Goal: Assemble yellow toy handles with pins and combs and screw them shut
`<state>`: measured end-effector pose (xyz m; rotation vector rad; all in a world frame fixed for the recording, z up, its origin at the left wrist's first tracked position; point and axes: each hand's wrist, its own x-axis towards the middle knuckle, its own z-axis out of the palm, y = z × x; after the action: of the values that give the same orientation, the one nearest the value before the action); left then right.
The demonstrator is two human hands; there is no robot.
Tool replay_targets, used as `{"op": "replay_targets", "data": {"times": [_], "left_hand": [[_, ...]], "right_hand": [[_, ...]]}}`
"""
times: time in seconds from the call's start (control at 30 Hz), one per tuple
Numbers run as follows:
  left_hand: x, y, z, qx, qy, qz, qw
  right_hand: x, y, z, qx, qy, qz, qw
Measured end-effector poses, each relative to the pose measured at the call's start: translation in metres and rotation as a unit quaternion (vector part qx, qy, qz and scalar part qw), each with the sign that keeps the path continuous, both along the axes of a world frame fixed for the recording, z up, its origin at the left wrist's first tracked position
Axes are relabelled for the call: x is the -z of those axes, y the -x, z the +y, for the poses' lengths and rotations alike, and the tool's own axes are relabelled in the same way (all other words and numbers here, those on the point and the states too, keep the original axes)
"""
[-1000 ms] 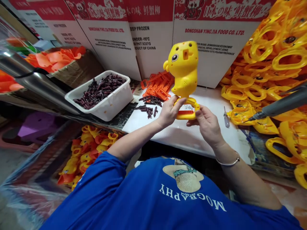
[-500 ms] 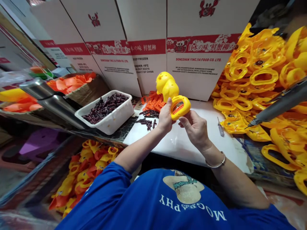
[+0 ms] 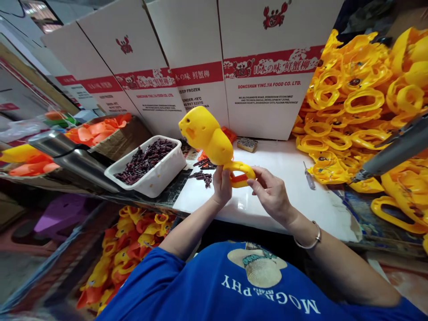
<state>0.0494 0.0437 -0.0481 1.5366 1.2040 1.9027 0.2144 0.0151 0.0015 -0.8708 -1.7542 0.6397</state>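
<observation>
A yellow plastic duck-shaped piece (image 3: 214,140) with a ring handle is held up over the white work surface. My left hand (image 3: 222,187) grips it where the body meets the ring, the duck's head tilted to the left. At the ring's right end, my right hand (image 3: 272,194) has its thumb and fingers closed on the rim. An orange-red part shows inside the ring. Behind and below the piece lie small dark parts (image 3: 202,178) and some orange parts (image 3: 203,157), partly hidden by it.
A white bin (image 3: 152,178) of dark parts stands left, beside a metal cylinder (image 3: 78,162). Yellow pieces (image 3: 363,102) are heaped at right, near a grey tool (image 3: 391,154) and a small screwdriver (image 3: 309,178). Cartons (image 3: 264,107) stand behind. More ducks (image 3: 123,254) lie below left.
Both hands have lowered slightly. The yellow piece has turned, its head swinging left and its ring now seen flatter. A small block behind it has come into view.
</observation>
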Motion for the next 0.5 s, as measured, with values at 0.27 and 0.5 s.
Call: {"op": "replay_targets", "data": {"times": [0.27, 0.5], "left_hand": [[0.037, 0.022, -0.006, -0.005, -0.079, 0.099, 0.992], [0.030, 0.015, -0.024, 0.071, -0.071, 0.133, 0.986]], "right_hand": [[0.005, -0.014, -0.010, 0.050, -0.206, -0.179, 0.961], [0.007, -0.011, -0.010, 0.014, -0.195, -0.150, 0.969]]}}
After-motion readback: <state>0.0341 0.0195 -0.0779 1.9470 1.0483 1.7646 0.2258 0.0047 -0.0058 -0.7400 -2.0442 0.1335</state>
